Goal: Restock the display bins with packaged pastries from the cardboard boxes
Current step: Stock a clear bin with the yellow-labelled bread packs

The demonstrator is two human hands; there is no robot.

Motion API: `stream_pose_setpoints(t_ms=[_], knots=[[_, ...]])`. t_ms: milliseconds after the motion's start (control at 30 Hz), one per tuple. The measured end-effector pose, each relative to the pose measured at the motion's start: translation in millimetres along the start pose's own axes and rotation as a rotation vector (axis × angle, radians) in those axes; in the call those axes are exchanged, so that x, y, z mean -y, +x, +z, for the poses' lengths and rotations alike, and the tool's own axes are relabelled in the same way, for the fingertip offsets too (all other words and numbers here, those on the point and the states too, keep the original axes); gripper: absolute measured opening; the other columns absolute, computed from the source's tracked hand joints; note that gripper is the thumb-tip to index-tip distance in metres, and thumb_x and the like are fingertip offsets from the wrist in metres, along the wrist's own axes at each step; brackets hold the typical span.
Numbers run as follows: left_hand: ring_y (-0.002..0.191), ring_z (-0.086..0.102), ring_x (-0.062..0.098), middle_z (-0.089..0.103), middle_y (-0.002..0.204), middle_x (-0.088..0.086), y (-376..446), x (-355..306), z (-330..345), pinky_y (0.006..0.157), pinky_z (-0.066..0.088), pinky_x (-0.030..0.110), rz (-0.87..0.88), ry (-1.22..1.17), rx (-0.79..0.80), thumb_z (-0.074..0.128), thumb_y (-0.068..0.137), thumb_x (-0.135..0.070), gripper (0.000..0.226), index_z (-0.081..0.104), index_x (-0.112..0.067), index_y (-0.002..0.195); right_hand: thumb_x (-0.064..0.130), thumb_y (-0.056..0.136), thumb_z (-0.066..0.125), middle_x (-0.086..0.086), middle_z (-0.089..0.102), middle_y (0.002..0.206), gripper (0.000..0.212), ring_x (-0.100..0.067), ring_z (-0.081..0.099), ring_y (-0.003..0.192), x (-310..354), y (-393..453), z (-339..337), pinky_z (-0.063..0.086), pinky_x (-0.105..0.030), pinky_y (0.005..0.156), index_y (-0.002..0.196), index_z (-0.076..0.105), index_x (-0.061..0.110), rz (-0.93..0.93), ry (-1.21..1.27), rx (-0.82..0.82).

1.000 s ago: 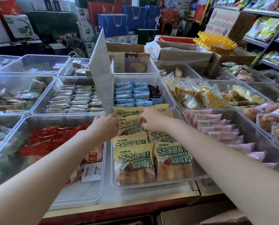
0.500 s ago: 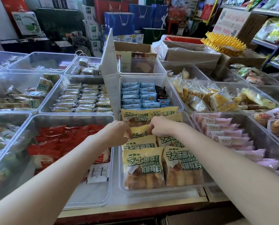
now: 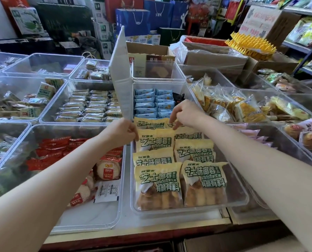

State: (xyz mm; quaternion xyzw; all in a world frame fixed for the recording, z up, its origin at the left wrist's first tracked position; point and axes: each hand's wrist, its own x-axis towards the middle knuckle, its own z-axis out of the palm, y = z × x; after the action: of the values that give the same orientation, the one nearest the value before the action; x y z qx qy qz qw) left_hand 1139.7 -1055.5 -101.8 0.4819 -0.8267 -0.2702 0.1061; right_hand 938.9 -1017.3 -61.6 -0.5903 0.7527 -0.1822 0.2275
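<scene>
L hand (image 3: 121,131) pinches the left edge of a yellow pack (image 3: 154,140) in the bin (image 3: 242,200), 2nd row from the far wall. R hand (image 3: 187,113) hovers over the far row, fingers loosely curled, tips down, holding nothing seen. Packs lie in two columns, long axis running near-to-far. Held pack sits right of the L grip; R hand is nearer the far-right pack (image 3: 186,135). Likely step: squaring the rows.
</scene>
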Motion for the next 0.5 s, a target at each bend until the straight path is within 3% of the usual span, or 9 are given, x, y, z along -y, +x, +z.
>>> stream_pose_setpoints(t_ms=[67, 167, 267, 400, 500], knots=[[0.061, 0.051, 0.005, 0.064, 0.093, -0.001, -2, 1, 8, 0.053, 0.041, 0.007, -0.033, 0.013, 0.064, 0.052, 0.088, -0.007, 0.022, 0.071, -0.016, 0.082, -0.004, 0.087, 0.036, -0.011, 0.052, 0.135, 0.038, -0.011, 0.069, 0.063, 0, 3, 1, 0.050, -0.030, 0.079, 0.071, 0.067, 0.012, -0.014, -0.013, -0.039], [0.073, 0.052, 0.005, 0.064, 0.112, 0.000, -3, 1, 18, 0.071, 0.043, 0.013, -0.032, 0.025, 0.100, 0.052, 0.088, -0.007, 0.024, 0.072, -0.018, 0.096, -0.007, 0.086, 0.037, -0.011, 0.052, 0.135, 0.040, -0.015, 0.068, 0.073, 3, 4, 8, 0.048, -0.030, 0.089, 0.068, 0.066, 0.013, -0.019, -0.022, 0.023], [0.095, 0.060, 0.014, 0.064, 0.117, 0.002, 0, 2, 18, 0.087, 0.046, 0.020, -0.035, 0.126, 0.141, 0.051, 0.089, -0.011, 0.025, 0.071, -0.019, 0.101, -0.008, 0.085, 0.034, -0.011, 0.061, 0.124, 0.041, -0.004, 0.064, 0.057, 5, 2, 11, 0.048, -0.032, 0.091, 0.070, 0.064, 0.015, -0.042, 0.022, 0.026], [0.105, 0.059, 0.020, 0.063, 0.121, 0.003, 0, 8, 17, 0.093, 0.046, 0.025, -0.067, 0.210, 0.200, 0.049, 0.090, -0.011, 0.026, 0.071, -0.019, 0.103, -0.007, 0.086, 0.033, -0.011, 0.060, 0.123, 0.041, 0.002, 0.063, 0.046, 3, 2, 4, 0.048, -0.025, 0.071, 0.069, 0.062, 0.016, -0.059, 0.032, -0.011], [0.095, 0.060, 0.016, 0.066, 0.112, 0.002, -2, 8, 12, 0.087, 0.047, 0.023, -0.048, 0.205, 0.166, 0.051, 0.089, -0.011, 0.023, 0.073, -0.018, 0.093, -0.006, 0.086, 0.034, -0.011, 0.056, 0.129, 0.040, -0.006, 0.068, 0.058, -2, 2, -1, 0.043, -0.019, 0.059, 0.071, 0.064, 0.015, -0.052, -0.006, -0.018]])
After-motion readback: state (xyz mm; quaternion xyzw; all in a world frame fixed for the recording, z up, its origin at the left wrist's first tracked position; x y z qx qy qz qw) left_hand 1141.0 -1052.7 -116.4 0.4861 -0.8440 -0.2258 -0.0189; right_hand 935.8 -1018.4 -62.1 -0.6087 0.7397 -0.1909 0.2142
